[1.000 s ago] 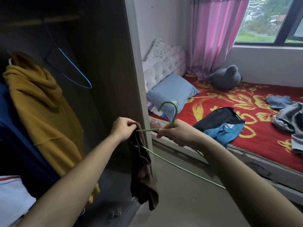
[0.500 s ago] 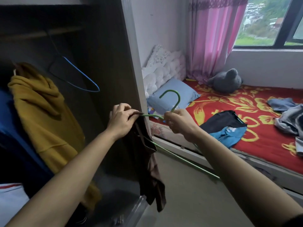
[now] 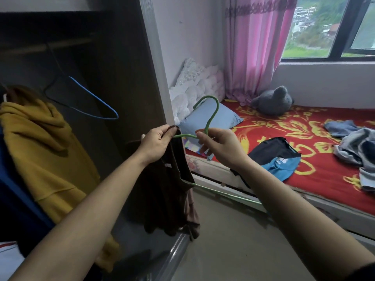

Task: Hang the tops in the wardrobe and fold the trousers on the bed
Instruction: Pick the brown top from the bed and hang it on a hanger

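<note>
Brown top (image 3: 168, 191): limp, partly on a green wire hanger (image 3: 212, 116), hook upright, before the open wardrobe (image 3: 125, 67). Black and blue garments (image 3: 274, 157) and a grey heap (image 3: 357, 147) lie on the red bed (image 3: 316, 167).

L hand (image 3: 157, 144) pinching brown top (image 3: 172, 191), R hand (image 3: 220, 148) gripping green hanger (image 3: 212, 112)
</note>
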`<state>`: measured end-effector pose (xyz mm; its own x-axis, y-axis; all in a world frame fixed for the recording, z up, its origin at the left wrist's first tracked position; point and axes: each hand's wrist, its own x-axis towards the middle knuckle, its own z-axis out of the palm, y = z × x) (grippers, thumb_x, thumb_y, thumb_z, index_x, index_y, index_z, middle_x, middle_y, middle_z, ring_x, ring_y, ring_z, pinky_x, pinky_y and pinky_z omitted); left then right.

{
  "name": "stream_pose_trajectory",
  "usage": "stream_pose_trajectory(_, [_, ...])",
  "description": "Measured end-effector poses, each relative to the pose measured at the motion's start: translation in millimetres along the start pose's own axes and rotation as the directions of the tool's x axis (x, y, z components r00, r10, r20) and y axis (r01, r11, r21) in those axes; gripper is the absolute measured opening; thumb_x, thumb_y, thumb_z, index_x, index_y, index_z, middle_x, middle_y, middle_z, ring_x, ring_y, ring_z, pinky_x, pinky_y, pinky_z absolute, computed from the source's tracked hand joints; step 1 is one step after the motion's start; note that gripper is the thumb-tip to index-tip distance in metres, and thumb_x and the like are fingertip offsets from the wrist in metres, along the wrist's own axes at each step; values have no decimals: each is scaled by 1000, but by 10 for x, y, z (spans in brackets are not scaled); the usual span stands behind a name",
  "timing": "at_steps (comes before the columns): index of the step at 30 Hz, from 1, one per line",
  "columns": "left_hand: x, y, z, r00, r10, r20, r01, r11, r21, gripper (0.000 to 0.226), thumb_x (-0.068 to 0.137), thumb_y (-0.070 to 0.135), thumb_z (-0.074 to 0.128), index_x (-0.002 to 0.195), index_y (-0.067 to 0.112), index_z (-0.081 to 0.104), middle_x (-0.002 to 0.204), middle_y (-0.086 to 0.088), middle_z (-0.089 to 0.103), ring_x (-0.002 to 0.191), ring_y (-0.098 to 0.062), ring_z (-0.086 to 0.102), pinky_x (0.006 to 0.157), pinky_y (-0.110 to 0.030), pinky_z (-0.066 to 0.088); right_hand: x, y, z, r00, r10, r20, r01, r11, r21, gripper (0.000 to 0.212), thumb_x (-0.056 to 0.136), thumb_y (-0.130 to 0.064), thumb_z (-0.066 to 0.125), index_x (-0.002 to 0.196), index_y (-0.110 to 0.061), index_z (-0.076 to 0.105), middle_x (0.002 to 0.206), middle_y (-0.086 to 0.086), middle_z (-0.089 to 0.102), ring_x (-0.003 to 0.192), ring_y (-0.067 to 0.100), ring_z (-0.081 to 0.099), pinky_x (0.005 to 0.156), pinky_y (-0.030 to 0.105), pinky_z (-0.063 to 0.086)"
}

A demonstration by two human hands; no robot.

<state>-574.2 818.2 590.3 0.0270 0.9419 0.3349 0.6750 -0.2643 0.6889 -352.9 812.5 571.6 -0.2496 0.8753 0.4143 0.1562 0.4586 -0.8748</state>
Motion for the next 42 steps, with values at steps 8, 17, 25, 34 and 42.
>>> stream_pose_trajectory(8, [156, -159, -72, 966, -123, -227, 140, 988, 62, 49, 100, 54, 40, 78, 12, 51, 62, 7, 52, 77, -19, 58, 94, -40, 27, -58, 362, -307, 996, -81, 48, 94, 876, -473, 30, 106, -38, 42, 113, -25, 68, 78, -20, 63, 71, 1, 58, 69, 35, 49])
stream_pose_trajectory(17, [216, 138, 111, 980, -42, -195, 72, 987, 147, 48, 100, 59, 31, 66, 30, 48, 59, 9, 49, 72, -9, 54, 90, -38, 21, -34, 305, -5, 992, -114, 57, 127, 923, -364, 26, 103, -36, 49, 114, -25, 70, 72, -9, 64, 66, 6, 59, 64, 23, 45])
stream_pose_trajectory(25, [300, 136, 41, 965, -25, -259, 72, 982, 172, 47, 101, 55, 34, 63, 29, 43, 57, 7, 47, 72, -18, 54, 87, -42, 29, -217, 344, 360, 895, -430, -116, 229, 668, -708, 43, 91, -45, 62, 122, -16, 60, 109, 5, 57, 99, 22, 55, 84, 34, 44])
stream_pose_trajectory(34, [304, 151, -60, 944, -97, -315, 113, 993, 31, 64, 88, 73, 28, 61, 17, 45, 53, 10, 50, 65, -11, 51, 86, -45, 39, -284, 520, 666, 935, -283, 215, 355, 764, -538, 18, 90, -39, 56, 99, -24, 56, 131, -2, 47, 98, 20, 59, 73, 38, 53])
stream_pose_trajectory(42, [297, 198, 8, 944, -93, -317, 106, 994, 25, 55, 73, 70, 58, 49, 21, 46, 40, 11, 42, 51, -19, 43, 79, -50, 49, -60, 547, 594, 929, -126, 347, 321, 742, -589, 21, 86, -29, 60, 104, -23, 69, 91, -3, 66, 80, 15, 61, 67, 31, 49])
